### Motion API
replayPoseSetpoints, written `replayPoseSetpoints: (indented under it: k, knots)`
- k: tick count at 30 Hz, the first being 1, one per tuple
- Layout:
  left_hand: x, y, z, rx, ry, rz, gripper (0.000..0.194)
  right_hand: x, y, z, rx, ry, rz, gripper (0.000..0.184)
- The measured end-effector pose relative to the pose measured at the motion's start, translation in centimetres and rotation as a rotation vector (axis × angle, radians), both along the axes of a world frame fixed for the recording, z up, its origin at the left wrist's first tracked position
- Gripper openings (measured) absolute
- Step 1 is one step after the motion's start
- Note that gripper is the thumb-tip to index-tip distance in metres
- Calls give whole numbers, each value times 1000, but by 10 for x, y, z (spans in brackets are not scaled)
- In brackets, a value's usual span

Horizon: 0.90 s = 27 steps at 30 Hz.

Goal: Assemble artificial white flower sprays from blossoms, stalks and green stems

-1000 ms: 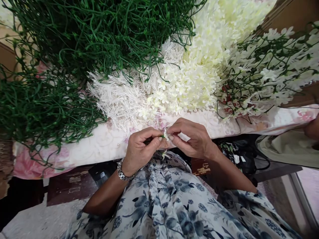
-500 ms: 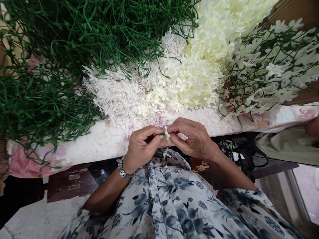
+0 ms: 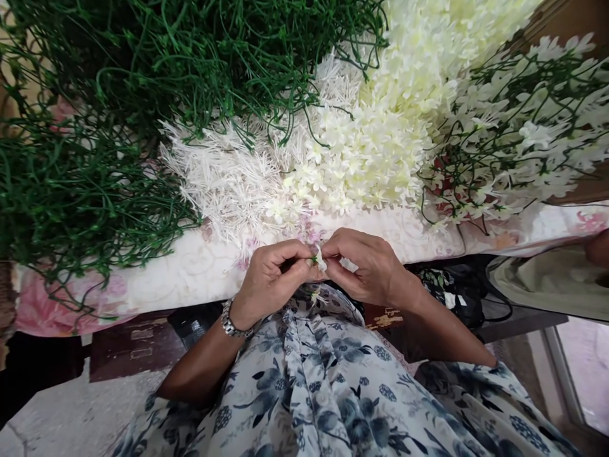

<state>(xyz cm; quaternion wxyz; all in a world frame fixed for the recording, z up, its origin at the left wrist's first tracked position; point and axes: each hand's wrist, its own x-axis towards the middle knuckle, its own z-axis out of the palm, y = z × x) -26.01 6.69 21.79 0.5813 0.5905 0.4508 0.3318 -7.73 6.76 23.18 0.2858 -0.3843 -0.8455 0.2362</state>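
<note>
My left hand [image 3: 276, 276], with a metal watch on the wrist, pinches a green plastic stem [image 3: 314, 259] between thumb and forefinger. Facing it, my right hand [image 3: 361, 263] is closed in a pinch on a small white artificial flower [image 3: 320, 259] at the end of that stem. A second white blossom [image 3: 318, 295] hangs just below, against the patterned shirt. Beyond my hands lie a pile of thin white stamen pieces [image 3: 228, 178] and a heap of loose pale yellow-white petals [image 3: 366, 158].
Green plastic stems [image 3: 190, 63] are heaped at the back and left. Flowered stems [image 3: 523, 133] lie in a bunch at the right. Under everything is a floral tablecloth [image 3: 200, 270]. A black bag [image 3: 450, 289] sits below the table edge, with another person's clothing [image 3: 547, 279] at far right.
Both hands stay almost in place, pinched together at the flower. The white flower sits slightly lower and more upright at the stem end. The view has shifted a little.
</note>
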Motion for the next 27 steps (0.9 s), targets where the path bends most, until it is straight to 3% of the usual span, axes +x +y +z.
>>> replayPoseSetpoints:
  k: [8,19,27]
  knots:
    - [0,-1,1,12,-45,1,10,0,-1,6,-121,-5,7,9]
    - [-3,-1,-4,198,29,-100,17,-5,-5,2,-111,39,-16,11]
    - [0,-2,-7,291,114,-79,20,-4,-4,-2,-35,-16,6,12]
